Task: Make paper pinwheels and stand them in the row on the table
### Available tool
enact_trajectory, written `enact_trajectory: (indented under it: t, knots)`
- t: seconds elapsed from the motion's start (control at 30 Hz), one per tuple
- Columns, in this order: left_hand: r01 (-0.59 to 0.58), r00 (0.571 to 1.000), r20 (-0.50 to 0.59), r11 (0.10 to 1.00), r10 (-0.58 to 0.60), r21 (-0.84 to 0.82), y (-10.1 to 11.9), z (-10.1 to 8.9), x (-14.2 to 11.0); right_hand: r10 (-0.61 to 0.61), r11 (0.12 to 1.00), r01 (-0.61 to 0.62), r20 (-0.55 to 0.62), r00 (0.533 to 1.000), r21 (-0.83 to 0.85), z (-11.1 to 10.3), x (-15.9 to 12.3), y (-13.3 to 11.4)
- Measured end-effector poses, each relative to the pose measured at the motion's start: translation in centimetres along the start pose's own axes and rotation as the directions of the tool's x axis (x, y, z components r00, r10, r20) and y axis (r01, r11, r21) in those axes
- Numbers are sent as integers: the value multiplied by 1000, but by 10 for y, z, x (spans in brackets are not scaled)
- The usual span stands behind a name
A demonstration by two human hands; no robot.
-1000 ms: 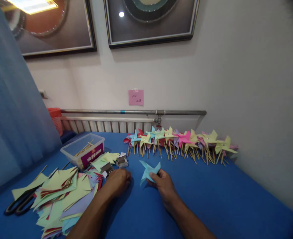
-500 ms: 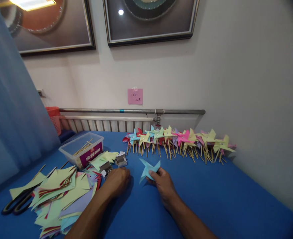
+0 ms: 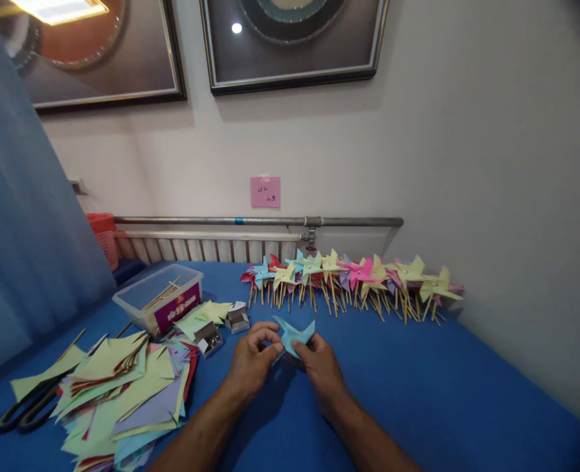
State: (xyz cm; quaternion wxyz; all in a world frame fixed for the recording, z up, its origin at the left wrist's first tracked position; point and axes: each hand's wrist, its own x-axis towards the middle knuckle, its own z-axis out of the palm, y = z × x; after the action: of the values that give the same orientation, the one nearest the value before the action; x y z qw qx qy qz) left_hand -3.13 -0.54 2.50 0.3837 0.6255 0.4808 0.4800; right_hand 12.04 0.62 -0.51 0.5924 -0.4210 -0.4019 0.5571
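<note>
A light blue paper pinwheel point(image 3: 294, 334) without a stick is pinched between the thumb and fingers of my right hand point(image 3: 320, 367). My left hand point(image 3: 254, 357) is at the pinwheel's left side, thumb and fingertips closed together. Whatever lies between those fingertips is too small to make out. Left of my left hand, a small open box point(image 3: 208, 339) holds shiny metal bits that look like tacks. A second small box point(image 3: 237, 318) stands just behind it.
Finished pinwheels on sticks point(image 3: 359, 275) lie in a row along the wall. At left are stacks of cut coloured paper point(image 3: 127, 393), black-handled scissors point(image 3: 29, 406) and a clear plastic tub point(image 3: 159, 295) of thin sticks. A blue cloth point(image 3: 418, 393) covers the table.
My left hand has moved right, from the small box of metal bits to the blue pinwheel. My right hand keeps hold of the pinwheel in about the same place.
</note>
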Motion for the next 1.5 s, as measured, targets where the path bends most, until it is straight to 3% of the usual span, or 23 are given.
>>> enact_trajectory:
  t: [0.2,0.43,0.8,1.2,1.5]
  knots:
    - [33,997,-64,992,-41,-118,-5,11,-3,10,999,-9,-34,999,35,5,-4,1]
    - [91,995,-39,992,-95,-88,1,13,-2,-28,1000,28,-11,1000,-10,9,-5,1]
    - [65,997,-42,994,-68,-83,-9,13,2,-87,991,92,53,995,-98,9,-6,7]
    - [82,991,-112,996,-78,32,-1,12,-1,-91,990,103,115,989,-98,7,-7,6]
    - [84,990,-102,990,-96,-114,-2,12,-2,-63,997,68,137,989,-36,9,-15,-5]
